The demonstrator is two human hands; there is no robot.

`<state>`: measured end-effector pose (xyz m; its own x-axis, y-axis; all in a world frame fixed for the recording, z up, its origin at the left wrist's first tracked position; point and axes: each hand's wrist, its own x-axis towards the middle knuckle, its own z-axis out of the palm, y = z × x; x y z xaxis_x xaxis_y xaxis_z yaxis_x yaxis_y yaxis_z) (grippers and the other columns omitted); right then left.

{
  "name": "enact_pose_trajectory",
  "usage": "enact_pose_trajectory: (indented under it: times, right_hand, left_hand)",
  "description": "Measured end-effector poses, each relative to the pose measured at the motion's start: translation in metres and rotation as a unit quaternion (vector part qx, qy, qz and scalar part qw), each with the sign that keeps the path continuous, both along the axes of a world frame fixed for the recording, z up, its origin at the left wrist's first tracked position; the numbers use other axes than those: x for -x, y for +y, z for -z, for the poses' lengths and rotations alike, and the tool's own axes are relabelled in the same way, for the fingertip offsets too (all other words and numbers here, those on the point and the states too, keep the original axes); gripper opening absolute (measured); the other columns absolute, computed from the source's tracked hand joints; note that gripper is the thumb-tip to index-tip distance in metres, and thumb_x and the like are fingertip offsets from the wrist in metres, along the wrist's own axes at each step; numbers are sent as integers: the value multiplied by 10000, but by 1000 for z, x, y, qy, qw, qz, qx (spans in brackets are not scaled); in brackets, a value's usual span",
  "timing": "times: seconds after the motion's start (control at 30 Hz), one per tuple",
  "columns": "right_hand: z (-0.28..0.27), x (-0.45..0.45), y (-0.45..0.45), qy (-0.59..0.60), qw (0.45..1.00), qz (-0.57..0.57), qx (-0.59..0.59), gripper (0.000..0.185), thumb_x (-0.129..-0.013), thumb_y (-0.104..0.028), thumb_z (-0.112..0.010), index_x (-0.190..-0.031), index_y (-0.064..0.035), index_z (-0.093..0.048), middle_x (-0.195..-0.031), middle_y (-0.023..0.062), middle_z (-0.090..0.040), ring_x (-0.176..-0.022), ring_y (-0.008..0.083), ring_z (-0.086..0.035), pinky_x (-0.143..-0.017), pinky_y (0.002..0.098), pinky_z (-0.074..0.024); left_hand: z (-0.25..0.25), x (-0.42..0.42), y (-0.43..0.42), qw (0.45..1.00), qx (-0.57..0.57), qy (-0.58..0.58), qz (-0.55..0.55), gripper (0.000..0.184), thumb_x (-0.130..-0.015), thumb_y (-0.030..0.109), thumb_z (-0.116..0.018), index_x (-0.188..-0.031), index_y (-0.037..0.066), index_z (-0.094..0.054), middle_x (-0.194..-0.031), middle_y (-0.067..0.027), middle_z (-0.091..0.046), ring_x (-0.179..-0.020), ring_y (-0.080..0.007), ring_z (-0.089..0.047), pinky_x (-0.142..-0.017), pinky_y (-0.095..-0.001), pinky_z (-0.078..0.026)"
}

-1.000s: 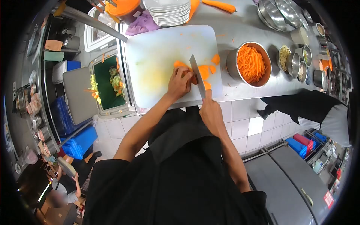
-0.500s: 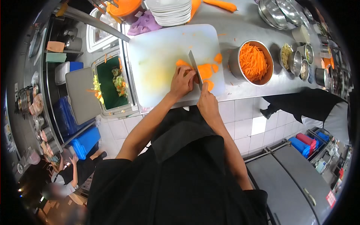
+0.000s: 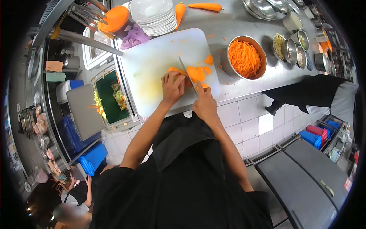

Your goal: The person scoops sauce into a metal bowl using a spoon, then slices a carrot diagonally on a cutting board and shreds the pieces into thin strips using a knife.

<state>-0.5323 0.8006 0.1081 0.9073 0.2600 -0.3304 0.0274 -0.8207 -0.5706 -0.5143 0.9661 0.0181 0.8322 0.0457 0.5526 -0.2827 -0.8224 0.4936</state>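
My right hand is closed around the handle of a kitchen knife, whose blade points away from me over the white cutting board. Left of the blade, my left hand presses with bent fingers on a piece of carrot, largely covered by the fingers. Orange carrot slices lie flat just right of the blade, and a smaller carrot piece rests farther up the board. Part of another slice shows beside my right hand.
A metal pot of shredded carrot stands right of the board. Beyond are metal bowls, stacked white plates and whole carrots. A green-bottomed scrap bin sits left. A person in black stands at right; another is at lower left.
The view has shifted, so the board and pot appear farther left. The knife blade is tilted more to the left. Both hands keep their places at the carrot and knife.
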Motion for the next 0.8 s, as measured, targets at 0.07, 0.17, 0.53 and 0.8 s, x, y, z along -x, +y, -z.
enact_pose_trajectory:
  times: [0.07,0.17,0.53,0.8]
  right_hand:
    - [1,6,-3,-35,999,-18,35,637,-773,-28,-634,-1361,-49,-391,-1229,275,-465,-983,476,-590,-806,529,-506]
    - [10,12,-4,-84,995,-15,-42,533,-849,-47,-590,-1331,-19,-364,-1084,311,-559,-877,495,-613,-744,551,-508]
    - [-58,33,-18,100,992,-41,67,473,-816,11,-495,-1258,-14,-328,-843,305,-651,-730,514,-624,-647,600,-492]
    - [-23,27,-10,85,993,-51,57,452,-826,24,-476,-1249,25,-317,-804,308,-638,-721,515,-618,-648,600,-485]
  left_hand:
    - [-2,-1,-2,1000,4,2,-6,182,-802,80,-678,-973,134,-648,-1099,-80,-584,-1035,-316,-542,-903,-435,-401]
    - [-2,-1,0,1000,10,14,-6,168,-820,82,-667,-978,138,-650,-1090,-85,-576,-1039,-321,-535,-904,-432,-408]
    - [-2,-2,0,999,26,18,21,271,-772,35,-708,-1022,128,-663,-1069,-108,-536,-1024,-335,-519,-872,-425,-446]
    - [-6,-4,1,999,32,33,20,280,-769,33,-704,-1027,135,-667,-1065,-101,-538,-1019,-339,-515,-875,-431,-444]
